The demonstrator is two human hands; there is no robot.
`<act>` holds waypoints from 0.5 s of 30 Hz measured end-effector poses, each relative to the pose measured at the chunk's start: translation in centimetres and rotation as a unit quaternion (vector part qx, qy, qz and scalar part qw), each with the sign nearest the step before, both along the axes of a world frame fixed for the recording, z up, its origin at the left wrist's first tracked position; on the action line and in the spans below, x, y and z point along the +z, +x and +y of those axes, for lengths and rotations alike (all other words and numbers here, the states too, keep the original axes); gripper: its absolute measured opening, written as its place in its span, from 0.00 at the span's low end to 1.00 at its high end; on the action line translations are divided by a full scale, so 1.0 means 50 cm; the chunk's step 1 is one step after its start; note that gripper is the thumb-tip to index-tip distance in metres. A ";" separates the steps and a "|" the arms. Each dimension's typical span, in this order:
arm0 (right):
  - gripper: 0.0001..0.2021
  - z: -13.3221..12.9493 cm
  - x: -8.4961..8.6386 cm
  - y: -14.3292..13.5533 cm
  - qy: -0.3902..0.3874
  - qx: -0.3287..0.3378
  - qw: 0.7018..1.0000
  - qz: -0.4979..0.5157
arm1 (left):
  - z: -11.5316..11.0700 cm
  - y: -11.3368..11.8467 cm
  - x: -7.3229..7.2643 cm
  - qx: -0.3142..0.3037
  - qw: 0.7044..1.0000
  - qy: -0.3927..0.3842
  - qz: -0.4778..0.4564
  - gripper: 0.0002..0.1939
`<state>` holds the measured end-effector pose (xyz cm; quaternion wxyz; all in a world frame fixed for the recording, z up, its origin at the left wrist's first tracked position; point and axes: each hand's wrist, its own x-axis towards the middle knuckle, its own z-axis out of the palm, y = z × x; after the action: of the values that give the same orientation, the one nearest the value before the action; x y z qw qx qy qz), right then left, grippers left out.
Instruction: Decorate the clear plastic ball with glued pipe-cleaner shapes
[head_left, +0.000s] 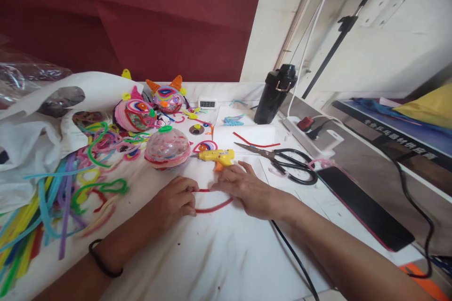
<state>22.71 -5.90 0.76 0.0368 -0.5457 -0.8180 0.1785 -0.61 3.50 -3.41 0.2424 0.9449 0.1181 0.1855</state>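
A red pipe cleaner (214, 208) lies bent into a narrow loop on the white tabletop between my hands. My left hand (177, 196) pinches its left end with curled fingers. At the other end my right hand (243, 189) presses down on it, thumb and fingers closed around the strand; some fingertips are hidden. Just beyond my right hand lies a yellow glue gun (216, 155) with an orange trigger, its nozzle pointing left. A clear ball (167, 146), its lower part wrapped in pink and red pipe cleaners and topped by a green piece, sits beyond my left hand.
Scissors (278, 157) and a phone (365, 207) lie to the right, near a power strip (310, 136). A black bottle (275, 94) stands behind. Loose pipe cleaners (67, 188) cover the left side. Two decorated balls (136, 115) and a small digital clock (207, 103) are at the back.
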 end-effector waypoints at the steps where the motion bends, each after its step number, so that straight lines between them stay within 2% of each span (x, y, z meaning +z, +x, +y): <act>1: 0.34 0.001 0.000 0.001 0.001 0.000 1.000 0.001 | 0.000 0.000 -0.001 0.004 1.000 -0.002 0.000 0.12; 9: 0.26 0.008 -0.005 0.004 0.044 0.021 0.999 0.020 | -0.001 0.000 -0.006 0.018 0.999 -0.028 0.013 0.10; 15: 0.25 0.012 0.008 -0.002 0.071 0.052 0.996 -0.034 | -0.005 0.003 0.007 0.027 0.998 -0.039 0.027 0.10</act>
<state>22.62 -5.28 1.16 0.0379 -0.5045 -0.8564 0.1032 -0.45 3.23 -3.04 0.2708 0.9359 0.1571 0.1612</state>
